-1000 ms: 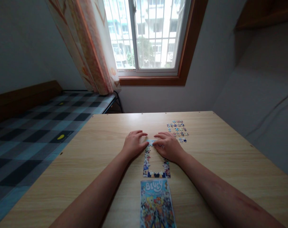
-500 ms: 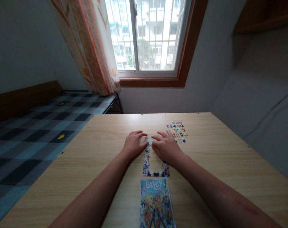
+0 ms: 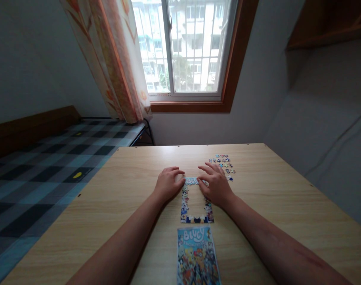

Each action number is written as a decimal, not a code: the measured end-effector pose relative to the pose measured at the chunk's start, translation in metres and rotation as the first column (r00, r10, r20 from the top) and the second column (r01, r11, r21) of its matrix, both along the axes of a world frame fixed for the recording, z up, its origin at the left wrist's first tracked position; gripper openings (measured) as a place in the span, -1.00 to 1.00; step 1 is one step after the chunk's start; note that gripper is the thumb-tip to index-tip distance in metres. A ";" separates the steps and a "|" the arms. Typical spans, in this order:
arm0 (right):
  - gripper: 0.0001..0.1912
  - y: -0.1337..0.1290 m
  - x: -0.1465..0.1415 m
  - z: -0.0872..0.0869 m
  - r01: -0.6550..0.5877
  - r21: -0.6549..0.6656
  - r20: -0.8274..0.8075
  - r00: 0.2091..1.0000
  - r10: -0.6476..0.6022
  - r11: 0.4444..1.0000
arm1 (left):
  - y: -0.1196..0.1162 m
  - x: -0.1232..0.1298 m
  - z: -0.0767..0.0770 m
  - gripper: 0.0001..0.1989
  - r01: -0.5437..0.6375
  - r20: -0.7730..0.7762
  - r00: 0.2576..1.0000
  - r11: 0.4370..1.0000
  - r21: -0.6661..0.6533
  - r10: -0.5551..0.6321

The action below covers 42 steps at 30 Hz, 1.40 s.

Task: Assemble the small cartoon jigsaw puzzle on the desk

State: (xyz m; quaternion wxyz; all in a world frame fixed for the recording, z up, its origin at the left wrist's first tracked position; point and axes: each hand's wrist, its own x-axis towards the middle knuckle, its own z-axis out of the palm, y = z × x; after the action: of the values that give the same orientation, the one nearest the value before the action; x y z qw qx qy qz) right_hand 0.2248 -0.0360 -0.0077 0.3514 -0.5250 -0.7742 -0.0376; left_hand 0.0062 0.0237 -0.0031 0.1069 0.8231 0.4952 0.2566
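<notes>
A rectangular border of joined jigsaw puzzle pieces [image 3: 184, 204] lies on the wooden table, bare wood showing inside it. At its top left corner rests my left hand [image 3: 167, 184], fingers apart, the thumb touching or very near the edge. My right hand [image 3: 216, 185] is over the top right of the border with its fingers spread and its thumb by the top strip; part of the right side is hidden under it. Neither hand visibly holds a piece. Closer to me lies a picture sheet [image 3: 197, 255] reading "Bluey".
Several loose puzzle pieces [image 3: 223, 160] lie beyond my right hand, some covered by its fingers. The table [image 3: 115, 221] reaches towards a window [image 3: 195, 51] with a curtain [image 3: 111, 59]. A bed with a checked cover [image 3: 49, 166] stands on the left.
My right hand has moved right along the top of the border, uncovering more of the top strip. My left hand stays at the corner. The view has tilted slightly upward.
</notes>
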 end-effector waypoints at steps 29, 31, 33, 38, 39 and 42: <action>-0.82 0.003 -0.005 0.003 -0.085 -0.164 -0.020 0.996 0.082 0.983 | -0.016 0.014 0.017 -0.76 0.453 -0.208 0.885 0.872 0.186 -0.416; -0.81 0.004 -0.006 0.002 -0.072 -0.166 -0.007 0.997 0.072 0.984 | -0.018 0.015 0.017 -0.78 0.439 -0.231 0.889 0.878 0.192 -0.394; -0.81 0.005 -0.006 0.001 -0.066 -0.160 0.000 0.998 0.067 0.985 | -0.019 0.017 0.018 -0.80 0.432 -0.256 0.889 0.882 0.190 -0.380; -0.81 0.005 -0.006 -0.002 -0.060 -0.145 0.002 0.998 0.061 0.988 | -0.021 0.019 0.027 -0.86 0.423 -0.374 0.859 0.896 0.136 -0.350; -0.81 0.005 -0.007 -0.002 -0.058 -0.142 0.004 0.998 0.059 0.988 | -0.021 0.020 0.030 -0.85 0.430 -0.408 0.843 0.895 0.117 -0.352; -0.82 0.006 -0.007 -0.004 -0.051 -0.128 0.000 0.999 0.051 0.990 | -0.022 0.022 0.039 -0.82 0.446 -0.482 0.799 0.892 0.073 -0.360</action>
State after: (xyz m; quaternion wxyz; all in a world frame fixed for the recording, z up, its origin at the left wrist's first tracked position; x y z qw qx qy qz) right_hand 0.2176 -0.0298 -0.0120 0.3167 -0.5265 -0.7887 0.0205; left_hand 0.0285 0.0021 0.0363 -0.0362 0.9527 0.2932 0.0718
